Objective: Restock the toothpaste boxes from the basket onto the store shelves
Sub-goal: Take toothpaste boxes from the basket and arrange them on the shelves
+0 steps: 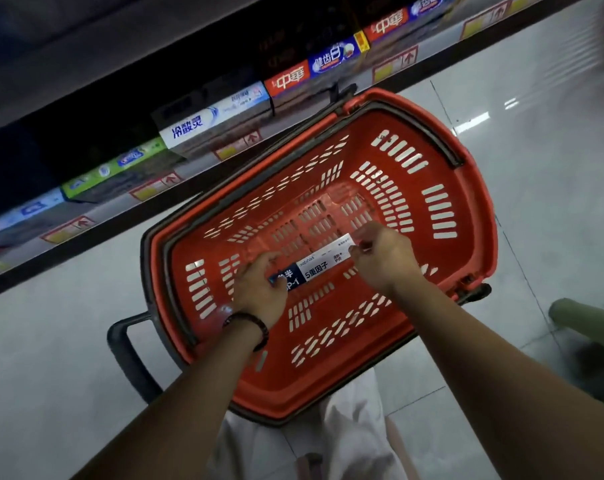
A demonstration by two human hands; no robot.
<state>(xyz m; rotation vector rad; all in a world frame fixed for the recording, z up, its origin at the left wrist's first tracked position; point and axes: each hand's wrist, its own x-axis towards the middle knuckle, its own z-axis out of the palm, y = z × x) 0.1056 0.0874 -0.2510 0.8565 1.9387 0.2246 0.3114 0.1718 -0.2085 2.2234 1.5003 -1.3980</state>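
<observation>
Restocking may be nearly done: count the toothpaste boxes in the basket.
1. One white-and-navy toothpaste box is in the red basket, held at its two ends by the left hand and the right hand. The hands hide some of its floor.

The basket (487, 237) is set on the floor (51, 341) just before the shelf (196, 166), whose front edge is lined with boxes (217, 116), and within the basket one toothpaste box (316, 268) is held at its ends by the left hand (259, 289) and the right hand (383, 261).
</observation>
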